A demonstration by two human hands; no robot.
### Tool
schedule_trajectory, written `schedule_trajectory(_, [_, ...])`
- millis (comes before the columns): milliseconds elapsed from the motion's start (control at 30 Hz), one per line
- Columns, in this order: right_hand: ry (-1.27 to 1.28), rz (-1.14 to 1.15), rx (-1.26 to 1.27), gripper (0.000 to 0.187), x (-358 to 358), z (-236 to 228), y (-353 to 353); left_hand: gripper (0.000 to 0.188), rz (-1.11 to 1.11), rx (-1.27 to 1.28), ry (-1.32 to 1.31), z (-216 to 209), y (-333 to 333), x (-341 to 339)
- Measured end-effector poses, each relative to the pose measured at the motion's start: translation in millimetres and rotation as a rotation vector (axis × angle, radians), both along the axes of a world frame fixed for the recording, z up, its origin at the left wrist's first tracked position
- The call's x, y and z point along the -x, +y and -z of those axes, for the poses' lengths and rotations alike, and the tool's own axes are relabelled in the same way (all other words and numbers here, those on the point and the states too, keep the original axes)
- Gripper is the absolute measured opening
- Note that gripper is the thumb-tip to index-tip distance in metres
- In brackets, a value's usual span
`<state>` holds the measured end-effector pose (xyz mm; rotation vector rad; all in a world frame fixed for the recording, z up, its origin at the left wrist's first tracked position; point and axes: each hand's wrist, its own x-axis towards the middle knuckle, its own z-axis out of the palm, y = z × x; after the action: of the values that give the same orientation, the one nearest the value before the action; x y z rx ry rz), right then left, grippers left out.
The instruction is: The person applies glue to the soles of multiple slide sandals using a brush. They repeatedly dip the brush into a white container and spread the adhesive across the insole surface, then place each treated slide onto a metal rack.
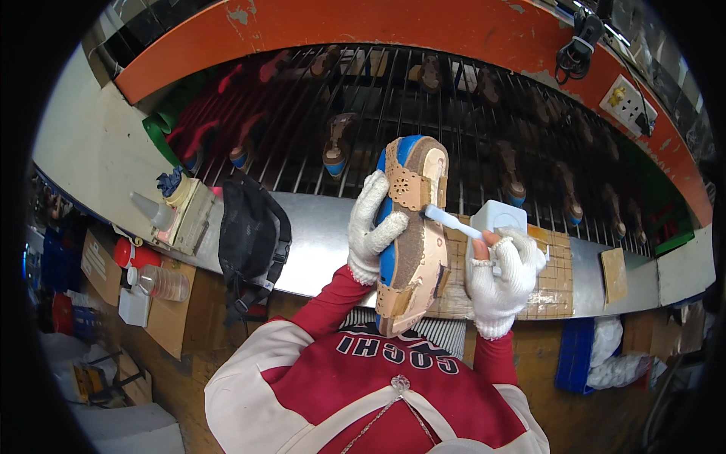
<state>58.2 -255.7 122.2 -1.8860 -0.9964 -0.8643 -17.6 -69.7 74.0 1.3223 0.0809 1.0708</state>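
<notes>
In my gloved left hand [370, 227] is a tan sandal upper on a blue shoe last [412, 250], its underside turned up and toward my right. The upper has punched flower-like holes and folded-over edges around a pale insole. My right hand [505, 276], in a white glove with bare fingertips showing, grips a pale blue brush [457, 223] much like a toothbrush. The brush's head touches the edge of the underside near the middle of the shoe. Just beyond my right hand stands a pale blue-white square container [501, 215], partly hidden by the hand.
Several lasted shoes [338, 144] lie on a rack of metal rods [302, 163] beyond the bench, under an orange beam [340, 26]. A black bag [249, 242] rests at left, near a clear bottle [165, 283]. A taped cardboard mat [556, 276] lies right.
</notes>
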Motion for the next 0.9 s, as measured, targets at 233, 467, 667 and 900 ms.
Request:
schedule_trajectory(233, [0.515, -0.281, -0.020, 0.018, -0.8, 18.8, -9.2, 0.066, -0.163, -0.348, -0.104, 16.9, 9.0, -3.8])
schedule_trajectory(467, [0.442, -0.248, -0.017, 0.019, 13.2, 32.5, -21.2, 0.045, -0.503, -0.752, -0.205, 33.8, 19.8, -13.9])
schedule_trajectory(667, [0.218, -0.190, -0.043, 0.021, 18.9, 28.6, -26.9, 0.047, -0.583, -0.806, -0.176, 23.0, 19.9, -21.2])
schedule_trajectory(900, [-0.061, -0.135, -0.015, 0.029, 15.5, 18.9, -34.3, 0.052, -0.564, -0.798, -0.156, 17.6, 20.5, -26.6])
